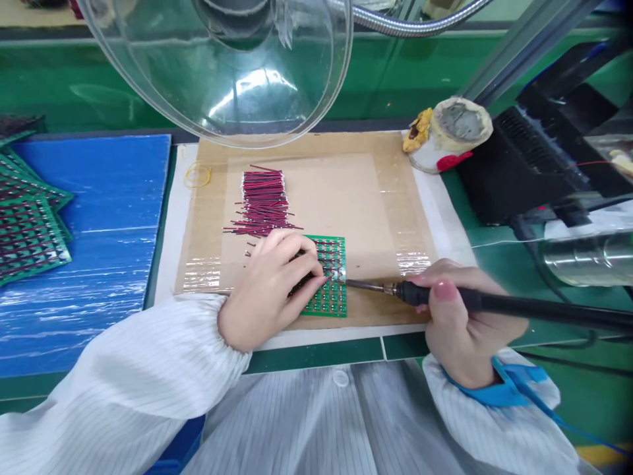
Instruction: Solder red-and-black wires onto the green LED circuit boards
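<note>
The left hand (pixel 270 284) presses a thin, stiff circuit board (pixel 330 277) flat, pinching a light wire; the right hand (pixel 462 316) grips the soldering iron (pixel 494 305) by its cool handle.

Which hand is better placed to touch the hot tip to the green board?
Right hand: it holds the soldering iron, tip already at the green board. The left hand rests on the board.

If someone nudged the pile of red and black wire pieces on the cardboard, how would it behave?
The wire pieces would probably scatter: they lie loose, a few strays already fanned out at the pile's near edge. Being thin and short, they look light. The taped cardboard looks glossy, so they might slide easily.
</note>
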Available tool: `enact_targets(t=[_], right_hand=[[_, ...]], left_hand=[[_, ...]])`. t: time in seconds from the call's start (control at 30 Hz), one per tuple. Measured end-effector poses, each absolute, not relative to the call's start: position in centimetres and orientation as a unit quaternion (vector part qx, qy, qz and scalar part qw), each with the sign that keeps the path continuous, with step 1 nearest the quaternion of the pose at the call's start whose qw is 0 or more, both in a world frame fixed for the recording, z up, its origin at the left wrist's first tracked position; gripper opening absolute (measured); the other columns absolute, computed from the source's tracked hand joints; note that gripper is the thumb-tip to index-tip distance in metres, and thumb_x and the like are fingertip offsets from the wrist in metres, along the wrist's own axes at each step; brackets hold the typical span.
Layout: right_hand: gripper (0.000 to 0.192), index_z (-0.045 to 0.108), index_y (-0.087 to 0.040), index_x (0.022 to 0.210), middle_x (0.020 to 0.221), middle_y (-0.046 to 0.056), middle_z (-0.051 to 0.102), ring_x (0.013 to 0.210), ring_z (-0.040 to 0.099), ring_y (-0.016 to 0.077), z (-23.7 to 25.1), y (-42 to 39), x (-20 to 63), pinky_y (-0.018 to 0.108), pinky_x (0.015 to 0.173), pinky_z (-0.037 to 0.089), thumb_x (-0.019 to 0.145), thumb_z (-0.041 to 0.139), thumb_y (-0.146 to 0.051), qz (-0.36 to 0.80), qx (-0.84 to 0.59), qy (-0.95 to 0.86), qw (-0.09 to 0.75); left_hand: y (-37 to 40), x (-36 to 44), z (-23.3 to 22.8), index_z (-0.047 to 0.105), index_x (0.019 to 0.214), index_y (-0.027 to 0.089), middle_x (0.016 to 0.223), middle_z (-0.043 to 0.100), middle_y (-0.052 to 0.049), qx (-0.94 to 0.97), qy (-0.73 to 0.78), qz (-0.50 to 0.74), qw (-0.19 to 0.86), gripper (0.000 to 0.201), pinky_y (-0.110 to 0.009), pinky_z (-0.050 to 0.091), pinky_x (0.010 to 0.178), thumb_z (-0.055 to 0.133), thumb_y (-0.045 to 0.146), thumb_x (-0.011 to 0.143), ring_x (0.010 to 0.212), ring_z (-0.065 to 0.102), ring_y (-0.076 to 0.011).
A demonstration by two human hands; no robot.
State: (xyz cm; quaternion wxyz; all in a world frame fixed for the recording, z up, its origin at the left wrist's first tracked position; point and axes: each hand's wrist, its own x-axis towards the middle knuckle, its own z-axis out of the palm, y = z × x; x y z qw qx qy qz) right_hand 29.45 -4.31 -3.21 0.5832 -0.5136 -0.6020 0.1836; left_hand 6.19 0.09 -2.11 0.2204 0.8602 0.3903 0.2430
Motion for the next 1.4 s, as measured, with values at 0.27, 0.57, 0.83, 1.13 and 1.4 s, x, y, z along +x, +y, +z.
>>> enact_targets(t=[0.27, 0.57, 0.83, 1.13, 1.4], right_hand=[[0.01, 0.069, -0.023, 0.081, 0.071, -0.003, 0.066, 0.055, 0.057, 0.0112, -3.3, -4.3, 29.4, 0.029, 0.049, 0.045, 0.081, 0.062, -0.016, 0.195, -0.515, -0.613, 0.566], [0.012, 0.069, -0.021, 0.081, 0.07, -0.003, 0.065, 0.054, 0.056, 0.0107, -3.4, -4.2, 29.5, 0.03, 0.047, 0.042, 0.08, 0.061, -0.013, 0.191, -0.501, -0.618, 0.575], [0.01, 0.068, -0.02, 0.081, 0.073, -0.003, 0.066, 0.057, 0.058, 0.01, -3.3, -4.2, 29.6, 0.028, 0.047, 0.043, 0.081, 0.061, -0.014, 0.203, -0.508, -0.623, 0.559], [0.011, 0.066, -0.018, 0.075, 0.061, -0.002, 0.06, 0.046, 0.05, 0.009, -3.3, -3.7, 29.1, 0.027, 0.04, 0.035, 0.083, 0.06, -0.02, 0.172, -0.497, -0.591, 0.612], [0.019, 0.063, -0.017, 0.068, 0.057, -0.002, 0.056, 0.047, 0.053, 0.0112, -3.6, -2.8, 29.2, 0.024, 0.034, 0.03, 0.083, 0.063, -0.029, 0.133, -0.506, -0.513, 0.681]], left_hand=[[0.0, 6.4, -2.1, 0.064, 0.087, 0.019, 0.102, 0.058, -0.005, 0.857, 0.397, 0.242, 0.224, 0.01, -0.041, 0.039, 0.091, 0.055, 0.021, 0.092, 0.101, 0.049, -0.0216], [0.0, 6.5, -2.1, 0.063, 0.086, 0.018, 0.101, 0.058, -0.005, 0.858, 0.397, 0.238, 0.223, 0.011, -0.041, 0.039, 0.09, 0.054, 0.021, 0.092, 0.101, 0.049, -0.0216], [-0.1, 6.6, -2.0, 0.062, 0.085, 0.018, 0.1, 0.058, -0.004, 0.853, 0.406, 0.237, 0.226, 0.011, -0.04, 0.039, 0.091, 0.054, 0.02, 0.091, 0.1, 0.049, -0.0207], [-0.1, 6.7, -1.9, 0.061, 0.083, 0.017, 0.099, 0.057, -0.003, 0.851, 0.415, 0.232, 0.225, 0.009, -0.039, 0.039, 0.089, 0.055, 0.019, 0.09, 0.101, 0.049, -0.0203], [0.7, 6.1, -0.8, 0.064, 0.085, 0.02, 0.1, 0.059, -0.002, 0.873, 0.404, 0.205, 0.178, 0.014, -0.039, 0.04, 0.087, 0.054, 0.026, 0.093, 0.101, 0.052, -0.0212]])
